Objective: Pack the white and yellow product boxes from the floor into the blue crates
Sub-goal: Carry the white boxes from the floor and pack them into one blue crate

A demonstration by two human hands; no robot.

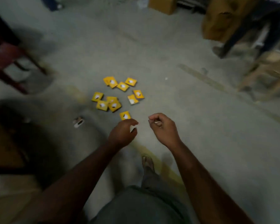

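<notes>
Several small yellow product boxes [118,94] with white pictures lie scattered on the grey concrete floor ahead of me. The nearest box [125,115] lies just beyond my left hand [123,133]. That hand hovers above the floor with its fingers loosely curled; a pale patch shows between thumb and fingers, and I cannot make out what it is. My right hand [163,128] hangs beside it, apart from the boxes, fingers loosely curled and holding nothing. No blue crate is in view.
A dark red stool [8,62] stands at the left. Brown cardboard cartons [220,21] and a person's legs [242,29] are at the back right, a wooden stool [268,73] at the right. A small white object [78,122] lies left of my hands. My foot [148,162] is below.
</notes>
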